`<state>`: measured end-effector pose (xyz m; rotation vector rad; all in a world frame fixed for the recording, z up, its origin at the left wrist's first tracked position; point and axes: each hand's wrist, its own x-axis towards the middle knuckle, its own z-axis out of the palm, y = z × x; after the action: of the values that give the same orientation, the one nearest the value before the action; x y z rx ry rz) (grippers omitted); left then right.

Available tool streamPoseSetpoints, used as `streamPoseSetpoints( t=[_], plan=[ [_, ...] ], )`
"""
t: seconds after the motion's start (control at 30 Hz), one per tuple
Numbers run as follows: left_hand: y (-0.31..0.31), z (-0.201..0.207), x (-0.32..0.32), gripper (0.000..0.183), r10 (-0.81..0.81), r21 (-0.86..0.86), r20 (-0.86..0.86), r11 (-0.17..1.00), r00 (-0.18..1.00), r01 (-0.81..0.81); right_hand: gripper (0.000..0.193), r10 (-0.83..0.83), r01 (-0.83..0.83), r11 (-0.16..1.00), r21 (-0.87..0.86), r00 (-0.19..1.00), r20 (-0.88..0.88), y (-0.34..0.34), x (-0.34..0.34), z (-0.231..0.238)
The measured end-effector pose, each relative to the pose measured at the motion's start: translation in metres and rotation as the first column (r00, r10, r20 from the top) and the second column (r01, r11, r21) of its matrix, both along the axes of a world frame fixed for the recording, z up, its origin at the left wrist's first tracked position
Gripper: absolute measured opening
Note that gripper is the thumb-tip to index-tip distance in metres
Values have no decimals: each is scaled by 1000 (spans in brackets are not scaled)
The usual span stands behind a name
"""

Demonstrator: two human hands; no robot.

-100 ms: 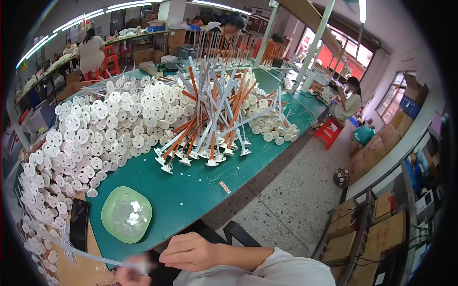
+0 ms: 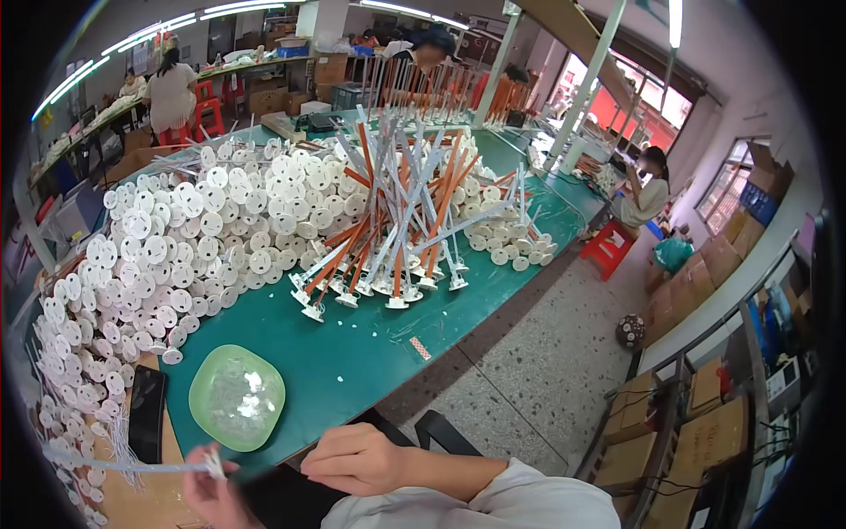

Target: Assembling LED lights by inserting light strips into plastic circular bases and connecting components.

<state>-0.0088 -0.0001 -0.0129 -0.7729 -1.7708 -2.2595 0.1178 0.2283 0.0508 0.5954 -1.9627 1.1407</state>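
Down the far left, white discs (image 2: 154, 251) spill in a great heap! Just below the black smartphone (image 2: 147, 414), a pale strip (image 2: 141, 467) runs rightward to a small white fitting (image 2: 214, 464), pinched by the left hand (image 2: 216, 501). Close above, a green bowl (image 2: 204, 383) cradles shiny bits. Next, the right hand (image 2: 361, 458), fingers curled; whether it grips anything, I cannot tell. Farther up, orange and grey strips (image 2: 401, 207) bristle over the green tabletop (image 2: 308, 357).

The right sleeve (image 2: 555, 498) is pale grey and creased.
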Motion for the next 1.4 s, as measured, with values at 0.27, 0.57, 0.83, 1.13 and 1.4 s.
streamPoseSetpoints(
  t=[0.27, 0.57, 0.83, 1.13, 1.4],
  plan=[
    [-10, -11, -49, 46, 35, -110, 108, 994, 993, -23, 18, -54, 30, 984, 178, 990, 131, 4, -62, 14],
    [-7, -11, -47, 44, 58, -153, 141, 988, 988, -36, 17, -92, -189, 744, 641, 921, 379, -7, -147, 12],
    [-8, -10, -47, 43, 23, -148, 145, 989, 989, -1, 11, 67, -399, 775, 490, 823, 564, 0, -157, 7],
    [-9, -13, -50, 44, 22, -132, 151, 991, 988, -2, 8, 167, -407, 861, 304, 792, 588, 7, -152, 19],
    [-14, -17, -54, 44, 24, -160, 117, 987, 993, -5, 11, 153, -356, 901, 248, 795, 587, 4, -155, 15]
  ],
)
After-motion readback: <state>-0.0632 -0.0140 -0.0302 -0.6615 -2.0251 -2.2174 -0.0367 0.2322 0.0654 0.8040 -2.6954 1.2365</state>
